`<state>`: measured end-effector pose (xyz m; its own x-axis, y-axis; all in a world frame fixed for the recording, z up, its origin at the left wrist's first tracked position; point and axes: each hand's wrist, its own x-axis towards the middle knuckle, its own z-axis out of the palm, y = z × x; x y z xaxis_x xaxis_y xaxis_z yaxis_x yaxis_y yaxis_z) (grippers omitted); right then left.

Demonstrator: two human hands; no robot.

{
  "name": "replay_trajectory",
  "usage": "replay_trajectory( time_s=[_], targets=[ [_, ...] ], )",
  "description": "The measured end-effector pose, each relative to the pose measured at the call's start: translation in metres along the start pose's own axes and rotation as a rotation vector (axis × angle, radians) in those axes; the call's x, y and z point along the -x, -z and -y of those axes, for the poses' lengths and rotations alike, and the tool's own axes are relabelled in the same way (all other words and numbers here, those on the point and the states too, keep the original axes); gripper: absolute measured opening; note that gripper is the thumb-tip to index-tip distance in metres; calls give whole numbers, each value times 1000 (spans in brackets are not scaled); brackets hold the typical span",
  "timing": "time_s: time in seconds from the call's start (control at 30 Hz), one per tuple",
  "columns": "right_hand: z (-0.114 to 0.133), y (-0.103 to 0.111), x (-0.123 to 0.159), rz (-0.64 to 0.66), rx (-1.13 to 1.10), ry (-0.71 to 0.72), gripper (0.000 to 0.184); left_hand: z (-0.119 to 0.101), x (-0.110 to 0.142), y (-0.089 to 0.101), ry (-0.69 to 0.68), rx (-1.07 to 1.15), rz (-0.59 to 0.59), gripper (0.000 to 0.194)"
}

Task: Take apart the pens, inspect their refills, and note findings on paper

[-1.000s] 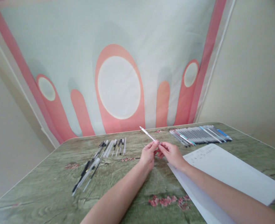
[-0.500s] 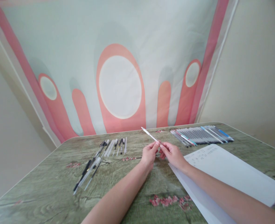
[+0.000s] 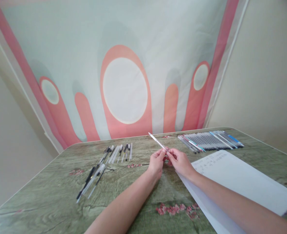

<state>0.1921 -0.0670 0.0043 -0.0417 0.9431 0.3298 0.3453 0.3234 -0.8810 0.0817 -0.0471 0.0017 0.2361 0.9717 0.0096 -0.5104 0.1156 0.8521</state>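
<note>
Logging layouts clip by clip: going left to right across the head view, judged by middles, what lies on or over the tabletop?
Loose pen parts → left hand → right hand → row of pens. Left out for overlap: held pen, white paper.

Pen [image 3: 157,140] in L hand [image 3: 156,161] & R hand [image 3: 180,161], over mid tbl [image 3: 131,182], far end to L. Pen parts [image 3: 114,155] on L side of tbl, nr to rear. Row of pens [image 3: 206,142] R rear; paper [image 3: 241,177] in front, partly under R forearm [image 3: 231,199]. Wall hanging [image 3: 72,42] behind tbl.
</note>
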Motion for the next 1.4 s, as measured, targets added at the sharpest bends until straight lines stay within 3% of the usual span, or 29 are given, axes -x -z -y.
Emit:
replay_trajectory(
  time_s=[0.2,0.47,0.63,0.77,0.97,1.2,1.4],
  targets=[
    [0,2,-4,93,-121,-43,31,-4,-1,1,-16,-54,56,44],
    [-1,0,-6,99,-235,-61,30,-7,0,-2,-47,3,-12,43],
    [-2,1,-5,102,-195,-44,27,-9,-1,3,-106,4,-3,59],
    [-2,2,-4,87,-156,-48,25,-12,-3,7,-148,-56,17,45],
    [1,2,-2,70,-58,-7,24,-17,-8,9,-165,-204,-119,28],
    [4,5,-1,57,19,56,24,-28,-9,10,-177,-322,-178,39],
    [8,8,0,63,19,90,24,-27,-11,13,-139,-244,-119,42]
  ],
)
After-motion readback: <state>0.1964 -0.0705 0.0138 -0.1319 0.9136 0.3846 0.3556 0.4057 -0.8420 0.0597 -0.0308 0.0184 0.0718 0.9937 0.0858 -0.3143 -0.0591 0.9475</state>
